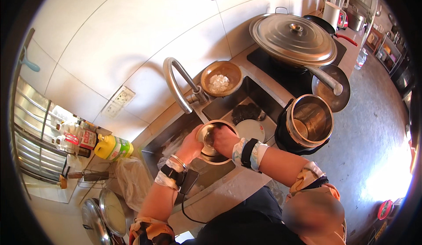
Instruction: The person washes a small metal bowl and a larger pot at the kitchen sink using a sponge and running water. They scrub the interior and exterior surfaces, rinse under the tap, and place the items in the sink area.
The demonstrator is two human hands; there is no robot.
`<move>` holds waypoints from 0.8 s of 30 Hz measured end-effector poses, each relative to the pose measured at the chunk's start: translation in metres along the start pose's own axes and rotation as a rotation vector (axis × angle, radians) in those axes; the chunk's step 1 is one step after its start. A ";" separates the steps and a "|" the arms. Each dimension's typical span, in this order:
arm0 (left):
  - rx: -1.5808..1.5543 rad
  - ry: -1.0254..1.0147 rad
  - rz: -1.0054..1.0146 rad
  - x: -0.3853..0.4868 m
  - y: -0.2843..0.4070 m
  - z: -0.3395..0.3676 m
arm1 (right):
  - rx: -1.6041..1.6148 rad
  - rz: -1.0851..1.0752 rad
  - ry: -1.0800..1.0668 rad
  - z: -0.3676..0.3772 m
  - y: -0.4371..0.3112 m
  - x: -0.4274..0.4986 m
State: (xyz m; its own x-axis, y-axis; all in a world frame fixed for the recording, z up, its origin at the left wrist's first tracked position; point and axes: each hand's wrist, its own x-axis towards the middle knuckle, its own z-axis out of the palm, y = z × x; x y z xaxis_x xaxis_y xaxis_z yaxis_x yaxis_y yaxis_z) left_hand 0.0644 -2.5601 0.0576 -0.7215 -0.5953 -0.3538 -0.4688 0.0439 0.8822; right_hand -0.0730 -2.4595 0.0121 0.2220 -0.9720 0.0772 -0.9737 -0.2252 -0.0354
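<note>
My left hand (190,145) grips the side of a round metal bowl (205,135), which is tilted over the left basin of a double sink (216,178). My right hand (226,141) reaches inside the bowl, fingers bent against its inner wall. Those fingertips are hidden, so whether they hold anything is unclear. Clear plastic (171,146) lies in the left basin behind the bowl. In the right basin are a white plate (252,131) and a dark, wet-looking mass (247,112). A curved metal faucet (176,80) stands behind the basins.
A brown bowl with white contents (219,83) stands behind the sink. To the right are an open metal pot (311,118) and a large lidded wok (295,39) whose handle juts out. A yellow jug (112,147), a plastic bag (132,180) and pot lids (112,210) sit left.
</note>
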 end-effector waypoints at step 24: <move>0.119 0.327 0.238 0.015 -0.036 0.005 | 0.736 0.203 0.040 -0.004 -0.018 -0.010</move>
State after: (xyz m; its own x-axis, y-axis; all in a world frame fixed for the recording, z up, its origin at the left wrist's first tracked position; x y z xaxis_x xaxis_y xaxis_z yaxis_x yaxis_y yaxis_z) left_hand 0.0685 -2.5667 0.0191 -0.6263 -0.7795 -0.0102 -0.3781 0.2922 0.8784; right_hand -0.0581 -2.4456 0.0156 0.0270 -0.9991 0.0334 -0.7066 -0.0428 -0.7063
